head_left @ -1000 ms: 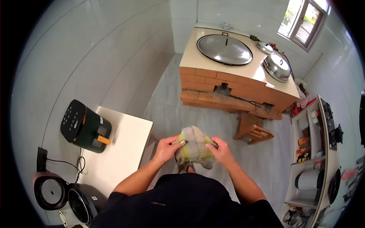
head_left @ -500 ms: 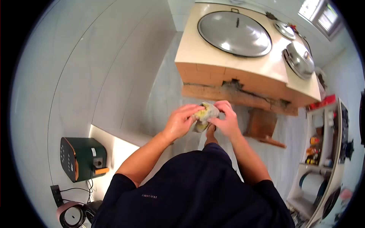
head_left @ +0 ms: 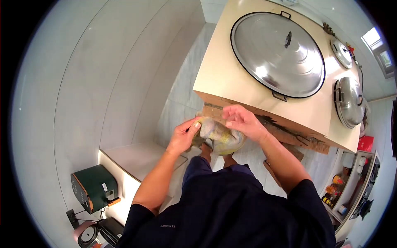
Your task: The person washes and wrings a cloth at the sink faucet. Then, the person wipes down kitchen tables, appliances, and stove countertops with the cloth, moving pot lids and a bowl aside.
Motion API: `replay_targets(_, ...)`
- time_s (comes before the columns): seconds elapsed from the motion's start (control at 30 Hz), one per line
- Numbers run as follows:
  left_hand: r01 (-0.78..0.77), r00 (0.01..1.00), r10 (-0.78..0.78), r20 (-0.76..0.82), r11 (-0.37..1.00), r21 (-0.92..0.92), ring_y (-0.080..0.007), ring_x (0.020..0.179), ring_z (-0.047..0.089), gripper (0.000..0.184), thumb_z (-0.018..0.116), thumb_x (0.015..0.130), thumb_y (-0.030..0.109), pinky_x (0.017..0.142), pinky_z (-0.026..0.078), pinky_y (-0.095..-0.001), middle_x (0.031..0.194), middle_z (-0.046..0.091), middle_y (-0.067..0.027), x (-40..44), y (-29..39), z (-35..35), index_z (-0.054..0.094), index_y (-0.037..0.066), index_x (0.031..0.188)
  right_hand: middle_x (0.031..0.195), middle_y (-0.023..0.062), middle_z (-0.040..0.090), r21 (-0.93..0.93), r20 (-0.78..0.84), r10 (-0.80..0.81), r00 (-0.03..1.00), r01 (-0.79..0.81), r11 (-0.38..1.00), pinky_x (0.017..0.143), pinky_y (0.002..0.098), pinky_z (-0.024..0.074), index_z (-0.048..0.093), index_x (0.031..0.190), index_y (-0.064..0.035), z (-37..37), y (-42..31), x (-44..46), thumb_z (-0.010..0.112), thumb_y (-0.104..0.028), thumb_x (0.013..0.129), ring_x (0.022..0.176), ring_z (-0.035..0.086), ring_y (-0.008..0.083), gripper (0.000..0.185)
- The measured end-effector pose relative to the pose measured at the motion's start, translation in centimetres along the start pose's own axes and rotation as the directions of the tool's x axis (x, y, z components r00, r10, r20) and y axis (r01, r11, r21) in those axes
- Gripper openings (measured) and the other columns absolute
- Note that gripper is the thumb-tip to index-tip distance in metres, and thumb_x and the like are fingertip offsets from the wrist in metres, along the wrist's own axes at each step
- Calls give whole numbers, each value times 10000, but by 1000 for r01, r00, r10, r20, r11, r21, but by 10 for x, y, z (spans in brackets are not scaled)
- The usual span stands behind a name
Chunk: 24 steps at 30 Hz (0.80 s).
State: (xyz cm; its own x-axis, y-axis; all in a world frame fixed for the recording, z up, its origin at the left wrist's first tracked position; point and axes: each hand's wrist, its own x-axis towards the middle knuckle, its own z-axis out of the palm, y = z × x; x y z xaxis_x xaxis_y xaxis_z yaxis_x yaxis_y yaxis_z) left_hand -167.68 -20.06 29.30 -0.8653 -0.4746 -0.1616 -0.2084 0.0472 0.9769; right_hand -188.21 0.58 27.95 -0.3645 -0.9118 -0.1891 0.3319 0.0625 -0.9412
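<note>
The cloth (head_left: 214, 132) hangs left of the large lid (head_left: 277, 53) and on its near side, stretched lengthwise between the hands. The left hand (head_left: 181, 136) pinches its left edge; the right hand (head_left: 247, 125), closer to the lid, curls over its far edge, grip impossible to tell.

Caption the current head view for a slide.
Left hand gripping a cloth, right hand close by, before a counter bearing a large metal lid.
</note>
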Motion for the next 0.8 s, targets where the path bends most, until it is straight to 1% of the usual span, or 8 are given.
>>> replay_targets(0.13, -32, 989, 19, 145, 996, 86, -156, 1025, 671, 270, 709, 1051, 154, 947, 536, -310, 1094, 766, -72, 31, 12, -15, 773, 75, 1301, 1221, 102, 749, -141, 125, 194, 973, -176, 974, 931, 331, 550, 630, 1459, -40, -8, -12, 16, 795, -197, 977, 1035, 694, 160, 533)
replay_targets(0.2, -99, 980, 69, 185, 982, 159, -156, 970, 675, 235, 710, 1039, 136, 893, 545, -304, 1071, 766, -81, 46, 17, -21, 791, 67, 1249, 1191, 116, 769, -532, 217, 472, 854, -302, 791, 948, 348, 555, 694, 1389, -53, -15, -29, 18, 841, -252, 931, 1014, 721, 183, 521)
replay_targets(0.33, -187, 982, 161, 104, 918, 349, -184, 893, 697, 186, 712, 1013, 103, 809, 550, -301, 1025, 764, -108, 76, 23, -14, 816, 55, 1160, 1079, 146, 757, -722, -106, 124, 987, -163, 672, 889, 386, 579, 764, 1209, -77, -45, -51, 22, 837, -247, 881, 958, 730, 261, 376)
replay_targets(0.4, -214, 972, 233, 5, 887, 409, -208, 880, 710, 195, 731, 1002, 134, 810, 560, -312, 1055, 764, -117, 103, 36, -11, 814, 65, 1164, 1182, 141, 733, -811, -115, -28, 993, -78, 580, 972, 427, 556, 753, 1231, -115, -57, -91, 41, 791, -211, 905, 1100, 700, 293, 342)
replay_targets(0.5, -151, 959, 249, -134, 853, 500, -271, 992, 711, 277, 750, 988, 183, 877, 564, -372, 1224, 729, -149, 159, 46, -11, 778, 94, 1249, 1350, 144, 659, -997, -79, -436, 897, -80, 16, 1082, 478, 495, 700, 1332, -138, -60, -108, 81, 742, -195, 934, 1294, 601, 331, 405)
replay_targets(0.63, -33, 829, 492, -267, 520, 854, -398, 1326, 582, 478, 717, 1010, 258, 1091, 491, -509, 1561, 536, -203, 230, -6, 0, 631, 141, 1465, 1578, 189, 498, -967, -234, -353, 906, -181, 178, 1200, 550, 386, 533, 1501, -25, -89, -9, 158, 723, -295, 956, 1480, 438, 377, 638)
replay_targets(0.73, -209, 919, 390, -60, 611, 764, -460, 1543, 349, 577, 616, 1062, 325, 1251, 318, -575, 1713, 316, -236, 262, -104, 30, 469, 174, 1599, 1681, 201, 383, -980, -140, -432, 891, -64, 186, 1263, 556, 309, 459, 1572, -16, -96, 78, 179, 679, -362, 982, 1557, 344, 407, 719)
replay_targets(0.8, -96, 983, 183, 19, 421, 902, -445, 1618, 215, 598, 509, 1098, 363, 1316, 183, -583, 1758, 217, -227, 252, -134, 50, 389, 148, 1643, 1736, 234, 260, -985, -170, -413, 895, -147, 87, 1305, 566, 223, 408, 1610, -10, -91, 110, 182, 624, -398, 1011, 1608, 233, 445, 746)
